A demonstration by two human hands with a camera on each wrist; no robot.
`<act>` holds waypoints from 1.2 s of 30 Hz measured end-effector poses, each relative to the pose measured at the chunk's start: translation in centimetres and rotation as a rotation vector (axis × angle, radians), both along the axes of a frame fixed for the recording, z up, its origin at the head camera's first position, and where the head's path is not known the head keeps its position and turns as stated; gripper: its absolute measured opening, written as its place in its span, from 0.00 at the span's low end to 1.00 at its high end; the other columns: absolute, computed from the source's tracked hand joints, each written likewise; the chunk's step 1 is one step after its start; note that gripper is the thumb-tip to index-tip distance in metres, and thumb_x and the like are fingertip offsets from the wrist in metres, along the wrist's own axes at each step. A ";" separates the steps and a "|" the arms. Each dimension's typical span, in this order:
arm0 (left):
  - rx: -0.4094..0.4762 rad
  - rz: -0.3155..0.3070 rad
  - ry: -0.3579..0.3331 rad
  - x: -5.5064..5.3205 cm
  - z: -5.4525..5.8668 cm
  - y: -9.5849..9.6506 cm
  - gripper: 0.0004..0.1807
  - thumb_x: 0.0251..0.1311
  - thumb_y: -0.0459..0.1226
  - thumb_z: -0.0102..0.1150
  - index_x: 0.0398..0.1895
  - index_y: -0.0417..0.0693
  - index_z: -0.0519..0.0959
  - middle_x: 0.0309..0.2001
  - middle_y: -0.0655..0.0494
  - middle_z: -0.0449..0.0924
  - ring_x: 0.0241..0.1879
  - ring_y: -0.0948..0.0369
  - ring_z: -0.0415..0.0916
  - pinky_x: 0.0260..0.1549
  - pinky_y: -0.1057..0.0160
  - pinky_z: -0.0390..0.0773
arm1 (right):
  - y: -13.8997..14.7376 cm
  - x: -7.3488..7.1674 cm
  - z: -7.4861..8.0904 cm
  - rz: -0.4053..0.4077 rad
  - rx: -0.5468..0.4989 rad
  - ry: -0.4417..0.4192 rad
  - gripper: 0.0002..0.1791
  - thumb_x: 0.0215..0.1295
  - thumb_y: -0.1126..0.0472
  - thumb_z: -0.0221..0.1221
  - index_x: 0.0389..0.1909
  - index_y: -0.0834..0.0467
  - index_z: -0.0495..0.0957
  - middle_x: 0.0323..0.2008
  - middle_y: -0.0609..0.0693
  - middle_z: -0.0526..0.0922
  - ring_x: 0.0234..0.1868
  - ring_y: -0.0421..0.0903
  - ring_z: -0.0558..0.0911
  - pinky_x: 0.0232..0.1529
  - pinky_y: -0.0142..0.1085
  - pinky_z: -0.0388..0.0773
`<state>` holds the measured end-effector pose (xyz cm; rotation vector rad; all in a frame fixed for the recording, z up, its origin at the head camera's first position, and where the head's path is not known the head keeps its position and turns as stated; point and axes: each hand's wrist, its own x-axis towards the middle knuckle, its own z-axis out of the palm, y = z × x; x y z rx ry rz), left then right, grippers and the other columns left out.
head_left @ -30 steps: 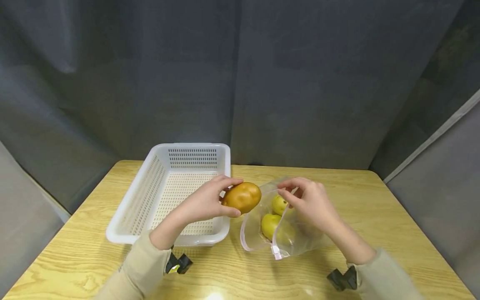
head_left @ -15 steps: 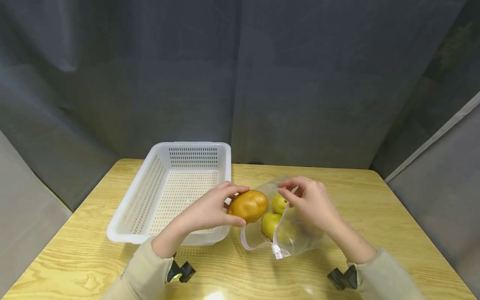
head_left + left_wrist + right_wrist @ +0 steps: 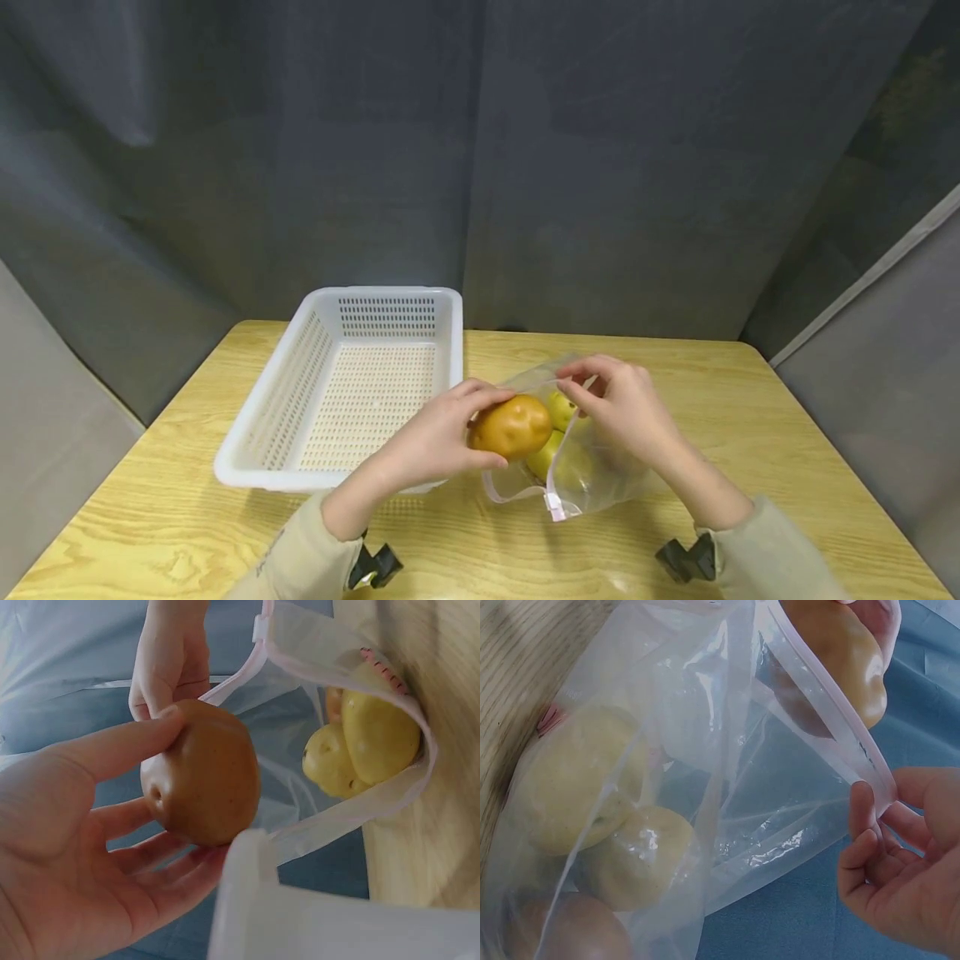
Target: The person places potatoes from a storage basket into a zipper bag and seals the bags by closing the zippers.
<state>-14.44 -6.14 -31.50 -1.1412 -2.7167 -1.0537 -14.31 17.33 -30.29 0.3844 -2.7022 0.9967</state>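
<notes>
Potato (image 3: pixel 513 427) grasped in left hand (image 3: pixel 453 427), bag rim (image 3: pixel 857 724) pinched by right hand (image 3: pixel 622 410)
Might snag there or drop outside, from a loosened pinch or off-centre push

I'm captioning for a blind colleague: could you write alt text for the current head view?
The left hand holds a brown potato-like item at the open mouth of a clear bag, whose edge the right hand pinches. Two yellow items show inside the bag; a white basket stands to the left on the table.
</notes>
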 end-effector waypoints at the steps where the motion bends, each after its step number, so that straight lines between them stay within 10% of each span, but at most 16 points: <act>1: 0.002 -0.004 -0.004 0.0 -0.1 0.1 0.37 0.41 0.43 0.70 0.60 0.53 0.69 0.53 0.58 0.71 0.50 0.62 0.71 0.49 0.61 0.72 | 0.0 0.1 0.0 0.000 0.000 -0.002 0.08 0.59 0.58 0.59 0.37 0.56 0.81 0.27 0.46 0.81 0.19 0.40 0.77 0.18 0.29 0.71; 14: 0.019 0.025 -0.086 -0.1 -1.7 1.1 0.37 0.43 0.44 0.69 0.61 0.52 0.68 0.58 0.56 0.71 0.52 0.60 0.72 0.48 0.64 0.73 | 0.0 0.1 -0.1 -0.009 -0.001 0.008 0.08 0.59 0.58 0.59 0.37 0.56 0.81 0.26 0.46 0.81 0.18 0.38 0.76 0.19 0.29 0.71; 36: -0.187 0.123 0.210 0.3 -3.9 3.0 0.37 0.45 0.47 0.67 0.61 0.49 0.68 0.59 0.51 0.69 0.56 0.55 0.69 0.53 0.58 0.71 | 0.0 0.0 -0.4 0.021 0.014 0.043 0.08 0.59 0.57 0.59 0.36 0.55 0.81 0.29 0.46 0.82 0.16 0.35 0.74 0.18 0.29 0.71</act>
